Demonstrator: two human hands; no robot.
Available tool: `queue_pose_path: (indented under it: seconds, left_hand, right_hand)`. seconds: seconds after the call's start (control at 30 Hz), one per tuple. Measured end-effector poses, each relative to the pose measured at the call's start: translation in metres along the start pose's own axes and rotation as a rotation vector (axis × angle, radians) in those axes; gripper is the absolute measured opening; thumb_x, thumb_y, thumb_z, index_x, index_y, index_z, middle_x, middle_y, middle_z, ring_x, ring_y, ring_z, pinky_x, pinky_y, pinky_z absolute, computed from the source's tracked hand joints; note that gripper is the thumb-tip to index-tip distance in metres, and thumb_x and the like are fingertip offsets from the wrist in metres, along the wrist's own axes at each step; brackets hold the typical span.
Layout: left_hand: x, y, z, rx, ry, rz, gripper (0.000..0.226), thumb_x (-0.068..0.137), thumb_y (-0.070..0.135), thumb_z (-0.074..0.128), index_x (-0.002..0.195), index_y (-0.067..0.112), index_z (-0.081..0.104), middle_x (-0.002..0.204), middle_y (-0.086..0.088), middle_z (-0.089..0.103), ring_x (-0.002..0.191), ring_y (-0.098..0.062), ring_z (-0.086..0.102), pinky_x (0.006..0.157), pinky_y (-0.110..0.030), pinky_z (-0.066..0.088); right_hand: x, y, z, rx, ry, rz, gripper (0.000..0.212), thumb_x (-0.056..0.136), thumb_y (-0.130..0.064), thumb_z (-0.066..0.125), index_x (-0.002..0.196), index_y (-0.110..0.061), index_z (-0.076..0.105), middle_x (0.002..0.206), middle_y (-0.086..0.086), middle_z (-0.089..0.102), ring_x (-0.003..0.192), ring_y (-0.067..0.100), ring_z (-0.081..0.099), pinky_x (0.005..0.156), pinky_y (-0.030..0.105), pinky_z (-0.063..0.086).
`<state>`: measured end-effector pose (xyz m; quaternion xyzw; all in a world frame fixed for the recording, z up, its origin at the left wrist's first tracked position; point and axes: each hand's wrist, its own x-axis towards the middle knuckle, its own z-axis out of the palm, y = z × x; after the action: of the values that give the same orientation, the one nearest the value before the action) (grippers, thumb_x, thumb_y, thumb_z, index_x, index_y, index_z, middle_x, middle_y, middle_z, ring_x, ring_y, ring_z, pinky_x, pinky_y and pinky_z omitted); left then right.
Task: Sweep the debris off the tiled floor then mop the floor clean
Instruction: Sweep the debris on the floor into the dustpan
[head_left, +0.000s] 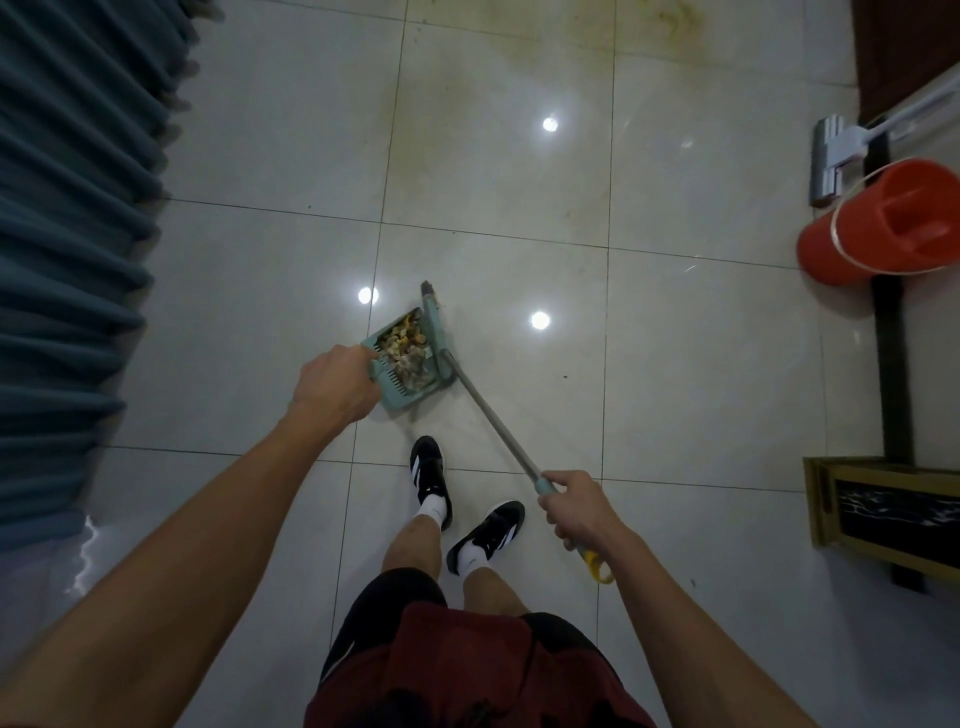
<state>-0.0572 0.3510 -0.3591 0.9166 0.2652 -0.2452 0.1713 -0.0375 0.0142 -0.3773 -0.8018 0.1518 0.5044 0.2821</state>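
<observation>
A teal dustpan (387, 397) sits on the pale tiled floor (701, 364) in front of my feet, filled with brown and yellow debris (402, 345). My left hand (337, 387) grips the dustpan's near left edge. My right hand (576, 512) grips the grey handle of a broom (488, 415); its teal head (432, 325) stands against the pan's right side. A yellow loop (597, 569) hangs from the handle end below my hand. Yellowish stains (545, 78) mark the tiles farther ahead.
An orange bucket (878, 228) stands at the right with a grey flat mop (836, 156) leaning behind it. A yellow-framed low piece of furniture (883, 509) is at the right edge. Blue curtains (67, 208) line the left side.
</observation>
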Motion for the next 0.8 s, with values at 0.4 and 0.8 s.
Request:
queue_pose_path:
  seconds: [0.4, 0.8]
  left_hand:
    - [-0.018, -0.002, 0.007, -0.002, 0.036, -0.024, 0.034, 0.092, 0.016, 0.058, 0.125, 0.02, 0.069, 0.086, -0.002, 0.064, 0.072, -0.022, 0.059, 0.063, -0.031, 0.046]
    - [-0.044, -0.018, -0.014, -0.055, 0.128, -0.073, 0.031, 0.093, 0.015, 0.058, 0.119, 0.025, 0.071, 0.077, 0.0, 0.062, 0.07, -0.022, 0.061, 0.068, -0.033, 0.054]
  right_hand:
    - [-0.005, 0.024, -0.027, 0.12, 0.085, -0.001, 0.051, 0.095, -0.005, 0.052, 0.143, -0.018, 0.053, 0.069, 0.012, 0.054, 0.048, 0.016, 0.042, 0.041, 0.024, 0.034]
    - [-0.008, 0.011, -0.03, 0.059, 0.153, -0.113, 0.052, 0.094, -0.005, 0.049, 0.146, -0.015, 0.05, 0.079, 0.012, 0.061, 0.05, 0.019, 0.05, 0.042, 0.025, 0.043]
